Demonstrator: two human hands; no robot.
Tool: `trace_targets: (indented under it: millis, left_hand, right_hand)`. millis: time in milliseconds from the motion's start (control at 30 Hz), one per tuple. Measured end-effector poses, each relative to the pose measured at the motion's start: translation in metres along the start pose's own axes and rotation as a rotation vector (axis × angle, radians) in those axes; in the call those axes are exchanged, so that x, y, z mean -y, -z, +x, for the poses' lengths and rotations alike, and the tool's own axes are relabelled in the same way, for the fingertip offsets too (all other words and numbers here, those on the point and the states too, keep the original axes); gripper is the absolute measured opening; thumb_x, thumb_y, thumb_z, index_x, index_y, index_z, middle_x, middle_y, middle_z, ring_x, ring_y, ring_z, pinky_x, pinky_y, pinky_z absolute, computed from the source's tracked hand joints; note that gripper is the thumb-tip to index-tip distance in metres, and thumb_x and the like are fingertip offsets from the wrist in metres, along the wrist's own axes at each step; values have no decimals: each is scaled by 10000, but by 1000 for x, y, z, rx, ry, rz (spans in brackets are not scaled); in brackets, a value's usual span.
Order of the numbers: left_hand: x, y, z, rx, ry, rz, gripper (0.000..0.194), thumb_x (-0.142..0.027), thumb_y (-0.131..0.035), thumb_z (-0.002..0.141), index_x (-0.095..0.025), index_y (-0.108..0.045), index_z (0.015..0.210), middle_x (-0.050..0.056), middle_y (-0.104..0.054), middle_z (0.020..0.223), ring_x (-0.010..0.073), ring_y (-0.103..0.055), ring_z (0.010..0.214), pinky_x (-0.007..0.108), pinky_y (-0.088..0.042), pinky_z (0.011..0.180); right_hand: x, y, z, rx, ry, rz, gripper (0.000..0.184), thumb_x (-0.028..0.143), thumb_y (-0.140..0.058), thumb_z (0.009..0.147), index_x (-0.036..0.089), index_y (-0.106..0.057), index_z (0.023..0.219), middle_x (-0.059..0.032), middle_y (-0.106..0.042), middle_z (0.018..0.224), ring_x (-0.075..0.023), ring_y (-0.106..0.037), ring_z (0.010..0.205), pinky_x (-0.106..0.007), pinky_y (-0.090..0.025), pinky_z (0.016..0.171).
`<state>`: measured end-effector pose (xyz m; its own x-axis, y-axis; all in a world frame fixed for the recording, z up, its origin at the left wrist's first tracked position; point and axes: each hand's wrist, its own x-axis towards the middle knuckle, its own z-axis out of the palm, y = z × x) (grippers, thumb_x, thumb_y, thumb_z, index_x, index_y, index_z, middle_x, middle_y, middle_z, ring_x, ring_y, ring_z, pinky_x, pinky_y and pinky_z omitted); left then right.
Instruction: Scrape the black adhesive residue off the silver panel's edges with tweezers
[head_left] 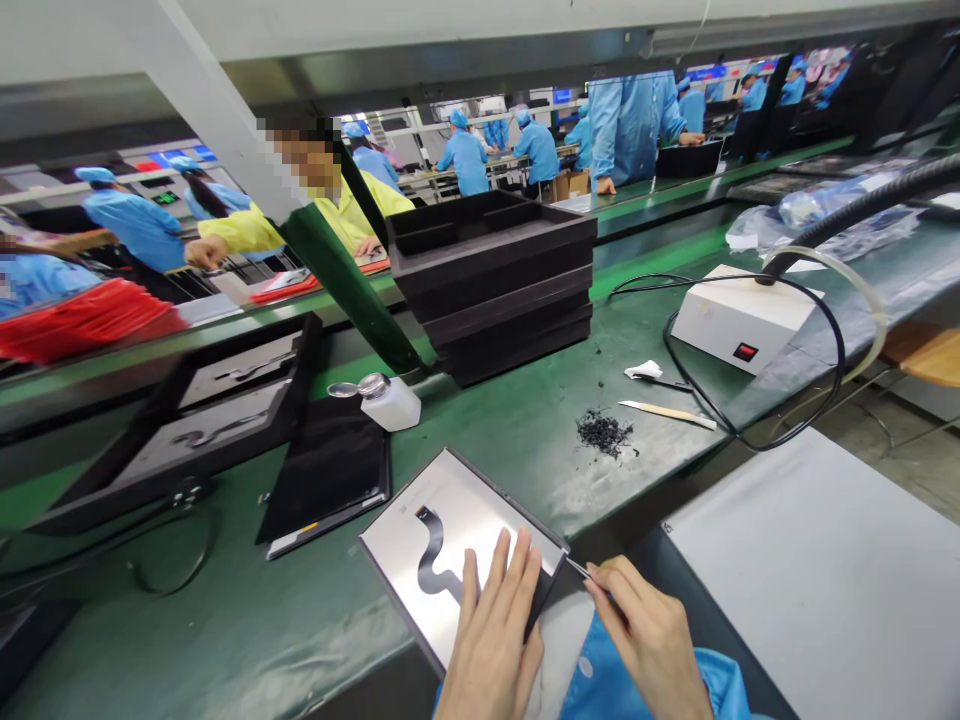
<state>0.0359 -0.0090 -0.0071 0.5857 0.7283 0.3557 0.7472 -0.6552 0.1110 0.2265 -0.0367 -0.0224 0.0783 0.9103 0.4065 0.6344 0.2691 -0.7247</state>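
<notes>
An LCD display panel [405, 560] lies with its silvery back up, overhanging the bench's front edge. A curved black flex cable [430, 560] runs across that back. My left hand [495, 630] rests flat on the panel, fingers stretched out, covering part of the cable. At the panel's right corner, my right hand [645, 630] pinches slim metal tweezers [576, 567], their tip touching the edge. Most of the tweezers is hidden by my fingers. Beyond the panel lies a dark screen [330, 465], beside a white dispenser bottle [391, 405] with its lid up.
Black trays [510, 290] stand stacked behind; another tray [225, 400] at left holds two panels. Black scraps [604, 432], a pale-handled knife [667, 414] and a white box with a red switch [742, 320] are at right. Co-workers sit and stand across the line.
</notes>
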Motion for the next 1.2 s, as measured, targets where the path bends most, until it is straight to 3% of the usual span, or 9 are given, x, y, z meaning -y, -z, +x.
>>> trace_targets:
  millis: [167,267,400,533,700,967,1100,1200]
  left_hand:
    - [0,0,0,14,1,0,733,52,-305,903,-157,-103,1577,133,-373,1553,294,-232,1481,599,-250,1163]
    - [1,0,0,5,-7,6,733,51,-310,908,-153,-92,1578,132,-378,1551,290,-228,1483,593,-238,1169]
    - [2,-1,0,-10,-13,17,723,35,-324,922,-165,-98,1579,129,-406,1534,285,-249,1475,589,-243,1169]
    - [2,-2,0,-16,-19,10,729,45,-316,916,-168,-97,1578,145,-407,1529,293,-263,1467,605,-264,1153]
    - [3,-3,-1,-12,-19,-3,719,47,-316,917,-153,-103,1575,163,-390,1534,294,-251,1468,608,-269,1148]
    - [3,-3,-1,-20,-12,1,742,51,-323,910,-172,-91,1579,148,-421,1519,290,-265,1464,605,-256,1156]
    - [2,-2,0,-14,-13,-4,746,54,-325,904,-170,-100,1578,146,-420,1520,290,-271,1463,603,-246,1162]
    - [2,-1,0,-9,-14,-2,735,52,-321,905,-163,-113,1577,149,-407,1528,294,-264,1466,602,-253,1160]
  right_hand:
    - [0,-3,-1,15,-140,182,287,328,-446,1013,217,-629,822,-29,-628,749,-159,-627,628,-240,-480,602]
    - [-3,-5,4,86,-383,406,330,443,-549,943,203,-605,724,11,-547,640,-138,-525,550,-244,-405,520]
    - [-9,-5,14,283,-789,853,421,556,-713,750,182,-553,640,69,-461,525,-51,-299,394,-210,-192,390]
    - [-12,-5,17,393,-983,1151,413,518,-788,655,154,-599,697,67,-507,553,-4,-215,364,-190,-61,360]
    - [-14,-12,13,412,-1016,1318,401,481,-809,642,153,-587,707,82,-498,546,15,-176,355,-172,-35,338]
    - [-12,-7,20,364,-981,1339,463,531,-821,631,171,-531,654,92,-464,545,18,-161,358,-171,-46,340]
    - [-11,-2,21,330,-926,1182,476,580,-797,656,177,-545,669,83,-466,549,-7,-199,375,-179,-89,361]
    - [-11,-2,15,232,-758,902,448,607,-740,727,184,-591,713,80,-445,539,-57,-313,418,-195,-226,404]
